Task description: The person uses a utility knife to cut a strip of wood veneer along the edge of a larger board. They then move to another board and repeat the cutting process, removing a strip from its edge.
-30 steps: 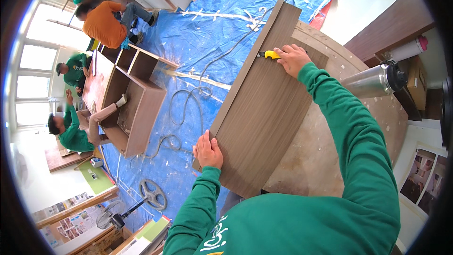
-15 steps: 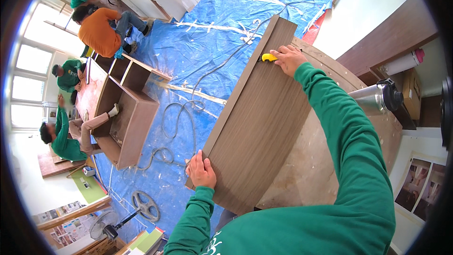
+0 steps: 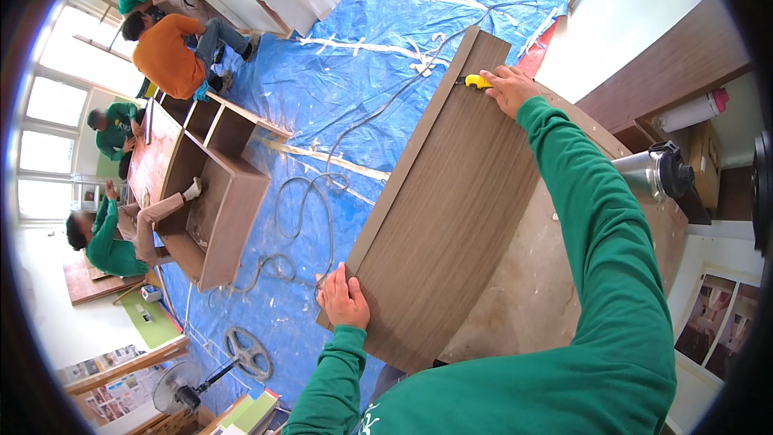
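A long brown wood-grain board (image 3: pixel 451 209) lies slanted before me, with a narrow raised strip (image 3: pixel 411 157) along its left edge. Near the board's far end, my right hand (image 3: pixel 513 89) is closed round a yellow utility knife (image 3: pixel 478 80). Its blade end points left, at the strip; whether it touches is too small to tell. My left hand (image 3: pixel 344 300) grips the board's near left corner, thumb on top and fingers over the edge. The undersides of those fingers are hidden.
Beneath the board is a worn worktable (image 3: pixel 515 306), with a steel flask (image 3: pixel 644 173) at its right. Blue sheeting (image 3: pixel 322 105) and a loose grey cable (image 3: pixel 330 217) cover the floor. Several people work around a wooden cabinet (image 3: pixel 233 193) at left; a fan (image 3: pixel 173 387) stands lower left.
My right hand and the knife have moved up and right, toward the board's far end. The left hand has stayed at the near corner.
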### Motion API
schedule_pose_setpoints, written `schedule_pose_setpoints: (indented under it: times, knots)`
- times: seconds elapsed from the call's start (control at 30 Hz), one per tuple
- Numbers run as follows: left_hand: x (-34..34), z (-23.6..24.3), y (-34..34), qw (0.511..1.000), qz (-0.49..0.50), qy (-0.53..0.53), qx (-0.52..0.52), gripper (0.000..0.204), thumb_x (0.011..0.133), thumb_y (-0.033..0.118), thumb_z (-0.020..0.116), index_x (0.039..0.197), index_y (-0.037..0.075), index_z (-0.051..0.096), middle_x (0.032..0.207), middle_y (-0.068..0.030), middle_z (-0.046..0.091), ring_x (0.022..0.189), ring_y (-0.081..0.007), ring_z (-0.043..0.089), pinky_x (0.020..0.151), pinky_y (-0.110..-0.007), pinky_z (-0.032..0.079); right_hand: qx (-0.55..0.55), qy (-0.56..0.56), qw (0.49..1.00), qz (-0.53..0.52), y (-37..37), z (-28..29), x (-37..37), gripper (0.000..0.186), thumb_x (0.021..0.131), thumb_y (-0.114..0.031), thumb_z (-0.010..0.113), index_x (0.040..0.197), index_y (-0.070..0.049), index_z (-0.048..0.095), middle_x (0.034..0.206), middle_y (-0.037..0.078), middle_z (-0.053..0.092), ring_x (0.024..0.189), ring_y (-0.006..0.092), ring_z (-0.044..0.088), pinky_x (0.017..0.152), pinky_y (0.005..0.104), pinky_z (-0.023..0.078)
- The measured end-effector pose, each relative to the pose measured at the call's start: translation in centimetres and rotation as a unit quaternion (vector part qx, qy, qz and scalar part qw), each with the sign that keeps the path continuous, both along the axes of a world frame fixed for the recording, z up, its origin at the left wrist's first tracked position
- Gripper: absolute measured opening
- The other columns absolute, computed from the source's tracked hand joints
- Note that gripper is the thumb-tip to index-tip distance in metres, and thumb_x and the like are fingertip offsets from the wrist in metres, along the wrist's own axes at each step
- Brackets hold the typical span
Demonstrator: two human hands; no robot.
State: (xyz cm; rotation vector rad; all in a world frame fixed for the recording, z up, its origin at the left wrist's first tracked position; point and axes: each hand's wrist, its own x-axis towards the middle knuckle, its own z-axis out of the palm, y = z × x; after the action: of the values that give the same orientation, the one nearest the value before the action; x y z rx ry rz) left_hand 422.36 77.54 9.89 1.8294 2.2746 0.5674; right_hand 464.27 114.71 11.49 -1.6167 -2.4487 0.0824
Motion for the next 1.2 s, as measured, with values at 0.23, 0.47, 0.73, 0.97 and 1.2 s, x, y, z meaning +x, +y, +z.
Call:
schedule_pose_setpoints:
  times: [0.23, 0.47, 0.73, 0.97, 1.2]
  knots:
    - [0.0, -0.2, -0.1, 1.0, 0.004, -0.005, -0.001, 0.04, 0.097, 0.023, 0.054, 0.133, 0.007, 0.057, 0.12, -0.01, 0.061, 0.11, -0.0289, 0.057, 0.1, -0.047, 0.033, -0.01, -0.008, 1.0, 0.019, 2.2, 0.1, 0.5, 0.043, 0.094, -0.023, 0.06, 0.137, -0.018, 0.057, 0.117, 0.006, 0.058, 0.113, 0.0294, 0.053, 0.101, 0.0434, 0.041]
    - [-0.1, -0.4, 0.0, 1.0, 0.005, 0.008, -0.006, 0.04, 0.096, 0.023, 0.055, 0.133, 0.008, 0.058, 0.119, -0.0106, 0.061, 0.11, -0.0297, 0.056, 0.1, -0.048, 0.034, -0.005, -0.002, 0.999, 0.043, 3.7, -0.2, 1.7, 0.044, 0.094, -0.021, 0.061, 0.138, -0.018, 0.056, 0.116, 0.006, 0.058, 0.112, 0.0295, 0.053, 0.101, 0.0421, 0.041]
    - [0.1, -0.3, 0.1, 1.0, 0.002, -0.003, 0.004, 0.04, 0.096, 0.023, 0.056, 0.132, 0.007, 0.059, 0.119, -0.0105, 0.061, 0.11, -0.0296, 0.057, 0.099, -0.047, 0.035, 0.013, -0.014, 0.999, -0.035, 4.7, -0.5, 4.1, 0.043, 0.094, -0.024, 0.061, 0.137, -0.019, 0.057, 0.115, 0.006, 0.06, 0.11, 0.0285, 0.056, 0.098, 0.0441, 0.043]
    - [0.1, -0.3, 0.1, 1.0, 0.003, 0.008, 0.005, 0.039, 0.096, 0.023, 0.056, 0.131, 0.006, 0.059, 0.118, -0.0106, 0.061, 0.11, -0.0293, 0.057, 0.099, -0.046, 0.035, 0.041, -0.058, 0.986, -0.149, 7.4, -1.2, 3.2, 0.041, 0.096, -0.031, 0.057, 0.136, -0.02, 0.057, 0.122, 0.007, 0.06, 0.117, 0.0296, 0.055, 0.098, 0.0493, 0.043]
    - [0.2, -0.4, 0.2, 1.0, 0.006, 0.007, 0.013, 0.04, 0.094, 0.022, 0.058, 0.131, 0.007, 0.059, 0.117, -0.0094, 0.062, 0.108, -0.0282, 0.058, 0.097, -0.046, 0.036, -0.012, 0.001, 0.917, -0.399, 10.3, -1.9, 4.6, 0.042, 0.096, -0.039, 0.055, 0.134, -0.021, 0.058, 0.132, 0.009, 0.057, 0.126, 0.0329, 0.052, 0.102, 0.055, 0.039]
